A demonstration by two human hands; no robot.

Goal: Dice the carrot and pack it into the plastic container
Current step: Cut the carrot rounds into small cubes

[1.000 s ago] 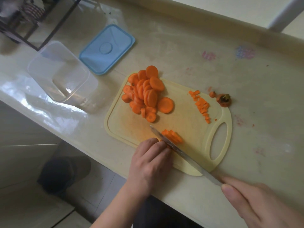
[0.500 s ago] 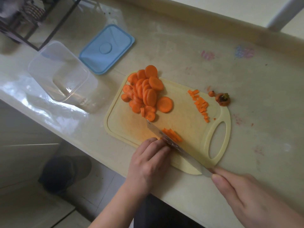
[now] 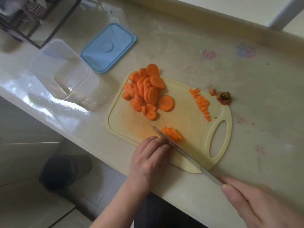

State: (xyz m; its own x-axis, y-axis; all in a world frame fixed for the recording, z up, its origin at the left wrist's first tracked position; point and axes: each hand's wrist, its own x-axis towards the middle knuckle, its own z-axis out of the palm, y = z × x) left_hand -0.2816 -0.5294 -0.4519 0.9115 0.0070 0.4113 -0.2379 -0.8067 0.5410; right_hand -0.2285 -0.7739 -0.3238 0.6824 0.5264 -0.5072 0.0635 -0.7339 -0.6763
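A pale yellow cutting board (image 3: 185,152) lies on the counter. A heap of round carrot slices (image 3: 146,92) sits at its far left, and a row of small diced bits (image 3: 202,102) runs near its handle end. My left hand (image 3: 151,158) presses down a small stack of carrot strips (image 3: 172,133) at the board's near edge. My right hand (image 3: 256,204) grips a knife (image 3: 179,150), whose blade rests across that stack beside my left fingertips. The clear plastic container (image 3: 60,69) stands empty to the left of the board.
The container's blue lid (image 3: 108,47) lies flat behind the board's left end. Carrot end scraps (image 3: 222,97) rest on the counter beyond the board. A dark wire rack (image 3: 28,17) stands at far left. The counter's near edge runs diagonally under my wrists.
The knife slid forward across the carrot stack half a second ago and has drawn back slightly since. My left hand stays on the stack.
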